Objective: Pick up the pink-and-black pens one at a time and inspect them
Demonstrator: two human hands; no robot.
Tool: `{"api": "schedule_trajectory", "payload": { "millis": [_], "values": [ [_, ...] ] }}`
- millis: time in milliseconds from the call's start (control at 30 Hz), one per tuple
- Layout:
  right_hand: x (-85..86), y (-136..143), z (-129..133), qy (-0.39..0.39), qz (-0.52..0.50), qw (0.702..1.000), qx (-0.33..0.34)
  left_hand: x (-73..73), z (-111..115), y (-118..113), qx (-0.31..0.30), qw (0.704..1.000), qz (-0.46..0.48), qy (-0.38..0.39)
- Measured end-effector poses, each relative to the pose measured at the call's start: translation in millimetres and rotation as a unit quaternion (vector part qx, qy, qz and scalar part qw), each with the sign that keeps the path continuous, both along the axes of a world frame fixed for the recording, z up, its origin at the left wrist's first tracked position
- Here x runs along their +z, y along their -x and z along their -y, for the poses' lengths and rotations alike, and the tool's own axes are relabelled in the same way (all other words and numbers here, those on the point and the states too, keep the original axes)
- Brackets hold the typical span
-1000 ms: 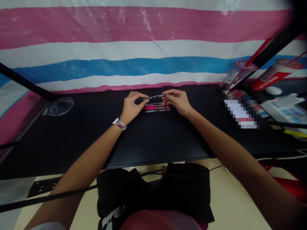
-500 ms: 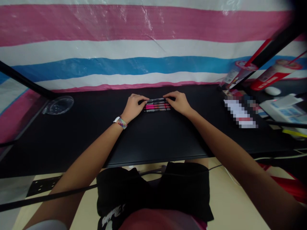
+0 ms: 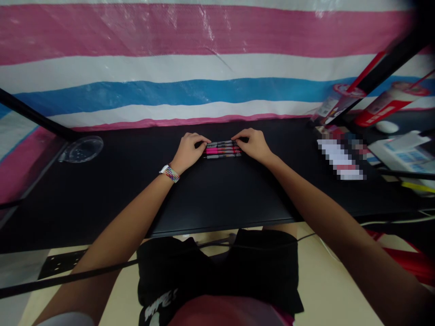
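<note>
Several pens (image 3: 222, 150), pink and grey, lie side by side in a neat row on the black table (image 3: 217, 194). My left hand (image 3: 188, 150) curls at the row's left end and my right hand (image 3: 253, 145) at its right end. The fingertips of both hands pinch the ends of the grey pen (image 3: 220, 143) on the far side of the row, which rests on the table against the others. A colourful band (image 3: 169, 174) is on my left wrist.
A clear plastic lid (image 3: 81, 149) lies at the table's far left. Red cups (image 3: 387, 105), a white mouse (image 3: 385, 127), papers and boxes (image 3: 401, 154) crowd the right side. A striped tarp (image 3: 204, 68) hangs behind the table. A black frame bar (image 3: 34, 117) slants at left.
A second ago both hands held the grey pen just above the row. They lowered it onto the table at the far side of the row; since then the hands have barely moved.
</note>
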State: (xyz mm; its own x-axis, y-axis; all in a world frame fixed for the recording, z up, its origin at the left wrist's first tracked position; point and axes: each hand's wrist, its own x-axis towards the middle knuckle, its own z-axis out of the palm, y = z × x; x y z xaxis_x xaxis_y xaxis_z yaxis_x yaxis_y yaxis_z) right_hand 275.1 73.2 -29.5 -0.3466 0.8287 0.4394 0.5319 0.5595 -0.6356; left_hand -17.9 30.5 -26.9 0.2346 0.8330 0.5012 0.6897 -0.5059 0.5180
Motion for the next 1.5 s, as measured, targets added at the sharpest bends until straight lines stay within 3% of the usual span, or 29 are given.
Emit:
{"api": "schedule_trajectory", "payload": {
  "millis": [333,500,767,867,1033,1167,1333,1500],
  "values": [
    [3.8,1,3,0.014,-0.019,1.0,-0.008,-3.4,-3,2,-0.011,1.0,0.005,-0.014],
    [9.5,5,11,-0.018,-0.02,1.0,-0.003,-1.5,-1,1,0.0,1.0,-0.002,-0.011],
    [29.0,24,45,-0.077,0.053,0.976,0.196,-1.9,0,1,0.004,1.0,-0.001,-0.009],
    [30.4,28,49,-0.085,0.061,0.965,0.241,-3.0,-1,2,0.003,1.0,0.005,-0.009],
    [29.5,27,49,-0.088,0.09,0.965,0.231,0.1,1,1,-0.001,1.0,0.004,-0.01],
    [27.0,29,47,-0.084,0.118,0.961,0.235,11.8,10,-2,-0.014,1.0,0.003,-0.017],
    [23.7,30,44,-0.059,0.017,0.978,0.201,24.4,23,-8,-0.073,0.997,0.002,-0.028],
    [24.3,25,36,-0.009,-0.063,0.988,0.138,23.9,24,-12,-0.08,0.995,0.058,-0.022]
  ]
}}
